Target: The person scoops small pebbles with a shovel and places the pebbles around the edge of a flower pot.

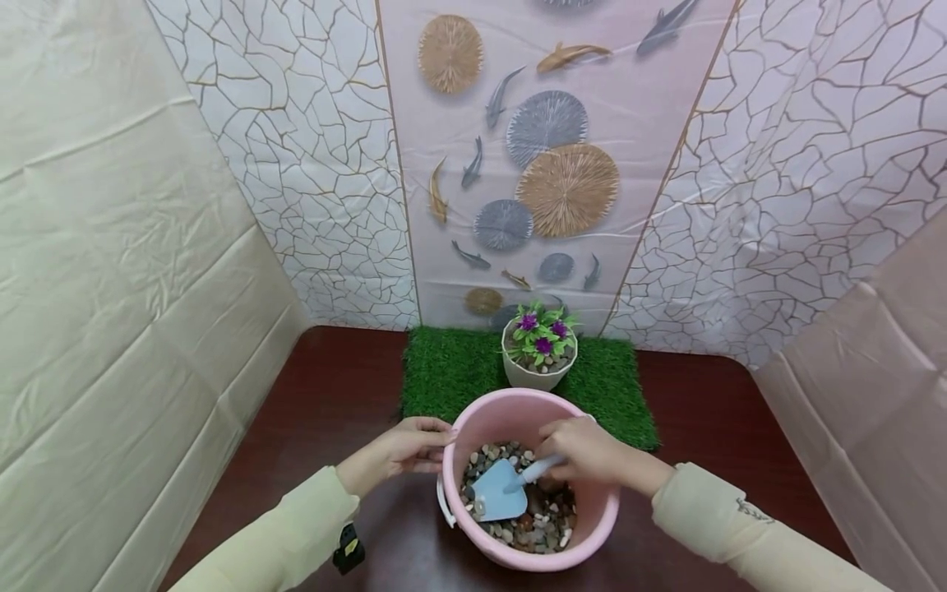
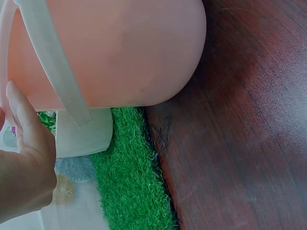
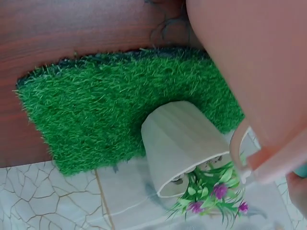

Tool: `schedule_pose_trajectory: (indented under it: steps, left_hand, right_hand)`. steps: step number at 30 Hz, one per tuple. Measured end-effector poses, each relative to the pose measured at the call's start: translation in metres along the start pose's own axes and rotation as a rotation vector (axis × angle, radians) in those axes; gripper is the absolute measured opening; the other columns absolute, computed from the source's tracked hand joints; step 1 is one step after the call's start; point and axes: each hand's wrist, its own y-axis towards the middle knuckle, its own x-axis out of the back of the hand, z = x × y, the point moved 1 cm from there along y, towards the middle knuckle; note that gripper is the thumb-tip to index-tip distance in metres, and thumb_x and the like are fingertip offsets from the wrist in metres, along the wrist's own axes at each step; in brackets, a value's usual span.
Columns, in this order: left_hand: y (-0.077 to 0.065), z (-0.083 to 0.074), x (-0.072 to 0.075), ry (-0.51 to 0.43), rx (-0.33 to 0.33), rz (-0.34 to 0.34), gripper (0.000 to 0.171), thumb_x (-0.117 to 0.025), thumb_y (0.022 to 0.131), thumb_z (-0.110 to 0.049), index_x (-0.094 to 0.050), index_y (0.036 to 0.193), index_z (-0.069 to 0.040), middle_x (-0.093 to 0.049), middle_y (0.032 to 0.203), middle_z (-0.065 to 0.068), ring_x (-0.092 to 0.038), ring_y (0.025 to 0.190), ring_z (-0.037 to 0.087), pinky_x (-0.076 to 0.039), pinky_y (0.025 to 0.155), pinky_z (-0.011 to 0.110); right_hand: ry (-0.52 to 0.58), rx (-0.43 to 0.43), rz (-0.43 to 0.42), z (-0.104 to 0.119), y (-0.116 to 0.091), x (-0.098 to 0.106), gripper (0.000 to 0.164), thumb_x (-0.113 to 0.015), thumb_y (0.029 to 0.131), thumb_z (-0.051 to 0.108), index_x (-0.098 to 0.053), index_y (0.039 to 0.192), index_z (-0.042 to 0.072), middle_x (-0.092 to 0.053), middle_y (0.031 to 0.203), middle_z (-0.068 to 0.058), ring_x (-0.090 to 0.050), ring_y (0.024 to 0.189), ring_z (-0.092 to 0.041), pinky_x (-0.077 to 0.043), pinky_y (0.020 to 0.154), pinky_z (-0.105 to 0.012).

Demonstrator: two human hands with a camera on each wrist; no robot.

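Note:
A pink bucket point(image 1: 510, 557) stands on the table with pebbles point(image 1: 546, 533) across its bottom. Inside it, my right hand point(image 1: 588, 448) grips the handle of a small shovel point(image 1: 500, 490), whose light blue blade lies over the pebbles on the left side. At the bucket's left rim, my left hand point(image 1: 414, 446) holds the edge with its fingers. In the left wrist view, the white bail handle point(image 2: 55, 67) hangs down against the bucket's wall point(image 2: 134, 48). Only a bit of the right hand point(image 3: 298, 194) shows beyond the rim in the right wrist view.
Behind the bucket, a white pot point(image 1: 534, 378) with purple flowers point(image 1: 543, 345) and pebbles stands on a green turf mat point(image 1: 451, 370). The dark wood table point(image 1: 340, 386) runs back to patterned cloth walls point(image 1: 333, 164). A small black object point(image 1: 348, 549) shows by the left sleeve.

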Motion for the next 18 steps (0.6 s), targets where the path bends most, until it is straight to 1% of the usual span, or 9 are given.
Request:
schedule_pose_trajectory:
  steps: [3, 8, 13, 18]
  left_hand:
    - [0.000, 0.000, 0.000, -0.002, -0.002, 0.001, 0.019, -0.061, 0.091, -0.012, -0.062, 0.107, -0.003, -0.065, 0.073, -0.003, -0.064, 0.063, 0.006, -0.059, 0.063, 0.022]
    - [-0.001, -0.001, 0.000, 0.002, -0.004, 0.004, 0.019, -0.061, 0.091, -0.012, -0.061, 0.108, -0.003, -0.065, 0.073, -0.003, -0.064, 0.064, 0.006, -0.059, 0.063, 0.022]
    - [-0.001, 0.000, 0.000, 0.001, -0.005, 0.000, 0.019, -0.061, 0.091, -0.012, -0.061, 0.108, -0.003, -0.065, 0.073, -0.003, -0.064, 0.064, 0.006, -0.059, 0.064, 0.023]
    - [-0.001, 0.000, 0.000, -0.001, -0.006, -0.001, 0.019, -0.061, 0.091, -0.011, -0.062, 0.108, -0.003, -0.066, 0.074, -0.002, -0.064, 0.064, 0.006, -0.060, 0.065, 0.024]
  right_hand:
    - [0.055, -0.016, 0.016, -0.002, -0.003, 0.006, 0.012, -0.076, 0.069, 0.017, -0.072, 0.080, 0.020, -0.056, 0.075, 0.009, -0.047, 0.062, 0.001, -0.042, 0.054, -0.012]
    - [0.117, -0.040, 0.010, -0.006, -0.007, 0.015, 0.016, -0.075, 0.070, 0.014, -0.074, 0.086, 0.018, -0.062, 0.079, 0.007, -0.052, 0.065, 0.002, -0.048, 0.058, -0.014]
    - [0.149, -0.042, -0.006, -0.008, -0.009, 0.022, 0.017, -0.074, 0.071, 0.013, -0.074, 0.087, 0.018, -0.065, 0.084, 0.006, -0.057, 0.070, 0.000, -0.051, 0.063, -0.017]
    - [0.166, -0.057, -0.005, -0.011, -0.010, 0.030, 0.015, -0.075, 0.073, 0.014, -0.074, 0.087, 0.018, -0.066, 0.086, 0.005, -0.056, 0.071, 0.000, -0.052, 0.063, -0.019]
